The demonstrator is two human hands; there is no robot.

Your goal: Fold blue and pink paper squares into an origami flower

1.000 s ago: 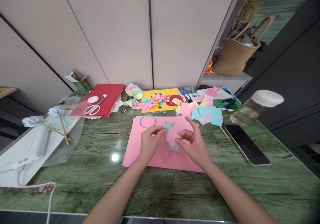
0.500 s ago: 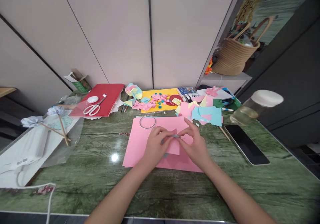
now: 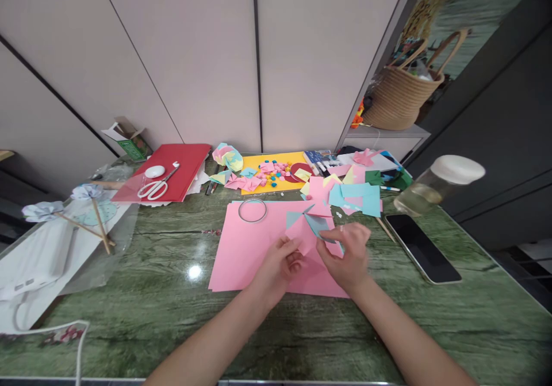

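The left hand (image 3: 276, 268) pinched the bottom of a folded pink and blue paper (image 3: 303, 237) with its thumb and fingers. The right hand (image 3: 348, 256) held a blue flap on the right side of it, by the edge. The folded paper was up over the big pink sheets (image 3: 244, 253), which lay on the green surface (image 3: 172, 294). A thin round ring (image 3: 238, 211) lay on the sheets, near their top left corner. A black phone (image 3: 421, 248) lay off to the right.
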